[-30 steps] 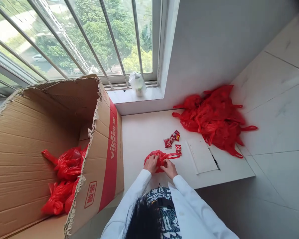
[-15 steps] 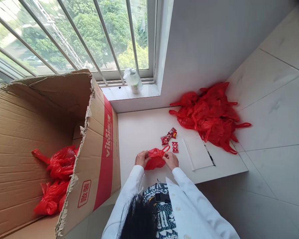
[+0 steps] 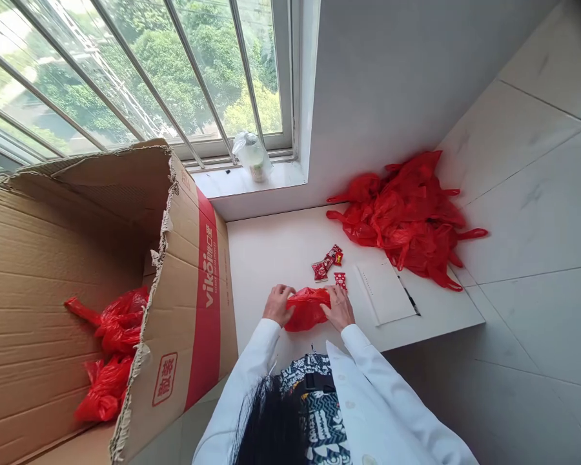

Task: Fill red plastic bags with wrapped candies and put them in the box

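A small red plastic bag (image 3: 306,309) lies on the white table (image 3: 271,252) just in front of me. My left hand (image 3: 277,305) grips its left side with curled fingers. My right hand (image 3: 339,308) grips its right side, fingers closed on the plastic. Both sleeves are white. Just beyond the bag lie three small red wrapped candies (image 3: 327,267), with one (image 3: 339,279) right beside my right hand.
A big open cardboard box (image 3: 101,290) stands at the left with filled red bags (image 3: 110,352) inside. A heap of red bags (image 3: 407,219) lies at the table's far right. A white notepad (image 3: 385,294) with a pen (image 3: 408,299) lies right of my hands. A wrapped cup (image 3: 252,155) sits on the windowsill.
The bag's handles, stretched out to the right a second ago, have been gathered in. My hands have spread to the bag's two sides and now press it together.
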`<state>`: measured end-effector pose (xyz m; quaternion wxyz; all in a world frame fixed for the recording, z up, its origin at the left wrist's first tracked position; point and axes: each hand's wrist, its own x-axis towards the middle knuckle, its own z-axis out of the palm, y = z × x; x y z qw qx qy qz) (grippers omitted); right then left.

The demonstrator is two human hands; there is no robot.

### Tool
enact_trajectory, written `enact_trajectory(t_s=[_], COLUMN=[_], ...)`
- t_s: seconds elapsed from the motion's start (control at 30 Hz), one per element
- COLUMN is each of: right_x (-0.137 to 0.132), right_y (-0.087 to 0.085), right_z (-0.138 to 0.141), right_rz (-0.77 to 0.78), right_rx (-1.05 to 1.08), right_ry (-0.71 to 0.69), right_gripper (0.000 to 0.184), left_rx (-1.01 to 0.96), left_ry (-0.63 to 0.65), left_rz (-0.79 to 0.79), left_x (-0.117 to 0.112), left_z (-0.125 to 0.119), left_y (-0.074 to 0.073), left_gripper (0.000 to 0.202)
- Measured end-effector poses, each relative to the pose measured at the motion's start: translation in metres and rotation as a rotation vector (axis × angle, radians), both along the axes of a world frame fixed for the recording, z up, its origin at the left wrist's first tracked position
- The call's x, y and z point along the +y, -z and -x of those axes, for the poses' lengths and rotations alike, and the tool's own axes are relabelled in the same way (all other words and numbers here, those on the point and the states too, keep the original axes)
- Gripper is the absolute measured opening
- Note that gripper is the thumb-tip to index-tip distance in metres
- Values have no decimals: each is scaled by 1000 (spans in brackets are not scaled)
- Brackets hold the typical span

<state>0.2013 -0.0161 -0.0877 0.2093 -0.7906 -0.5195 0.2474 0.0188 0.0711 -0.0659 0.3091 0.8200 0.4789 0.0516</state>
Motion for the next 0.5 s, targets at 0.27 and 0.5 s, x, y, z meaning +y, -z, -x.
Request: enact_trajectory(t_s=[0.27,0.5], right_x=[20,12], right_y=[3,13], right_z=[9,-20], right_rz=[5,12], right_rx=[193,529], right_ry=[-106,88], right_gripper=[10,18], left_rx=[-88,-345], left_ry=[79,-138], left_rz=[167,318], left_x=[6,15], left_z=[-31,8], left_y=[19,30], left_gripper=[17,25])
